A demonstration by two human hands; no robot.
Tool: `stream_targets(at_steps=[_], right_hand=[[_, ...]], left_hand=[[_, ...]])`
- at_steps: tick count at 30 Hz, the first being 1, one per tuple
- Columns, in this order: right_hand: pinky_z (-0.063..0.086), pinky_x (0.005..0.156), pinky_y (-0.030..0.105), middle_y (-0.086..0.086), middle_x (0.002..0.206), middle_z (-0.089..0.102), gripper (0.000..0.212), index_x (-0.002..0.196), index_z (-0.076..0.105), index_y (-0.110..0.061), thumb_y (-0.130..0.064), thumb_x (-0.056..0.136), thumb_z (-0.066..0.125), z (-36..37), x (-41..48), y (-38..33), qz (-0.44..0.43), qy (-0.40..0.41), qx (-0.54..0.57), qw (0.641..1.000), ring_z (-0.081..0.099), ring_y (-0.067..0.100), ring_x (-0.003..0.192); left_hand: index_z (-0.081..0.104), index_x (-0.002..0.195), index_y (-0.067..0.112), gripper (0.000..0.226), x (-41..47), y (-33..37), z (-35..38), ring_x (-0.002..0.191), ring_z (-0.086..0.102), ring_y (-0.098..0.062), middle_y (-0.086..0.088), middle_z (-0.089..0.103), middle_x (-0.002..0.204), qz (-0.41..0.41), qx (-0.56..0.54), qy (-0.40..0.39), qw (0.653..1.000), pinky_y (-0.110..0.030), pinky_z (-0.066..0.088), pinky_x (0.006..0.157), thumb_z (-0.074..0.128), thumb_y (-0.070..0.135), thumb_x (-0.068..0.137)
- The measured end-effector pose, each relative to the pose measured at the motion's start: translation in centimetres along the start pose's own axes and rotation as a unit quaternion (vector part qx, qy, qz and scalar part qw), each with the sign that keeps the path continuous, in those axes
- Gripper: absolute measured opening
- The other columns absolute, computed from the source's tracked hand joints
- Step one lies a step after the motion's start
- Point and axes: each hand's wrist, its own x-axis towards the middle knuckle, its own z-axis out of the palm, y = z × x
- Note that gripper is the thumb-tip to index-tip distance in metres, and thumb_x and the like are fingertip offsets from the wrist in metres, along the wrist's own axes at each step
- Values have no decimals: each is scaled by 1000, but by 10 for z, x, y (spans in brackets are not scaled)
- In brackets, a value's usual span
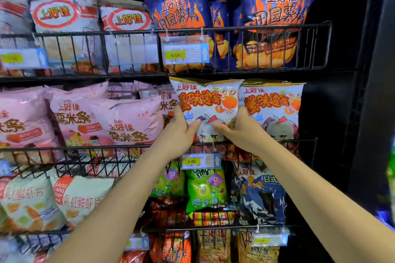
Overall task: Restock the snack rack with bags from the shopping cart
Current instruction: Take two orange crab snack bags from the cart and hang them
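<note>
We're mid-placement: left hand [181,132] & right hand [241,132] both grip the crab bag [208,100] by its lower sides, thumbs on front. Bag's up at the middle wire rail [85,148], just beside its twin bag [271,102], not down behind it yet. Next imo: ease it down, let go. Readable: 上好佳 on the bag, "6.00" on the price tag [201,161] below, "Barbecue Flavor" on blue bags [275,17] up top.

Lit evenly and brightly from the front. Showed soft glare on the glossy blue bags [275,6] and on the price tag [186,53]. Fell to near black along the top and down the right side. Blurred at the lower left corner and bowed the rack wires [235,27] towards the edges. Was sharpest at the centre.
</note>
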Motion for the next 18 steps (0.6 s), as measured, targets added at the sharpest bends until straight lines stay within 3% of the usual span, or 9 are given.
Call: stream_targets(at_steps=[4, 7, 10, 14, 18], right_hand=[[34, 47, 21, 1, 68, 46, 98, 155, 5, 2, -56, 97, 58, 1, 9, -5, 45, -48, -11, 998, 49, 10, 59], [26, 42, 19, -1, 60, 37, 104, 155, -2, 7, -57, 97, 56, -2, 14, -7, 61, -92, -24, 994, 41, 10, 51], [27, 45, 24, 2, 63, 40, 98, 152, 9, 8, -60, 97, 54, -3, 16, -6, 84, -110, -40, 990, 41, 12, 53], [34, 46, 23, 6, 70, 49, 99, 151, 11, 11, -62, 97, 51, -3, 13, -8, 103, -135, -75, 983, 48, 15, 60], [41, 58, 23, 10, 91, 62, 82, 138, 45, 9, -62, 98, 52, -2, 15, -1, 91, -137, -116, 979, 60, 24, 78]], left_hand=[[-19, 161, 20, 90, 5, -2, 3, 110, 67, -37, -19, 50, 150, -9, 31, 3, 999, -38, 51, 87, 41, 55, 105], [-26, 159, 21, 92, 6, -3, 7, 114, 65, -37, -21, 49, 151, -6, 69, 16, 997, -43, 54, 93, 40, 56, 105], [-31, 157, 23, 93, 10, -3, 10, 114, 65, -38, -23, 43, 156, -24, 87, 5, 996, -49, 54, 97, 39, 56, 105], [-31, 157, 23, 95, 9, -1, 8, 121, 62, -40, -24, 36, 160, -40, 106, -20, 993, -50, 51, 101, 40, 59, 104], [-25, 160, 22, 95, 8, 1, 4, 130, 56, -37, -22, 37, 160, -47, 110, -41, 992, -47, 49, 105, 41, 60, 104]])
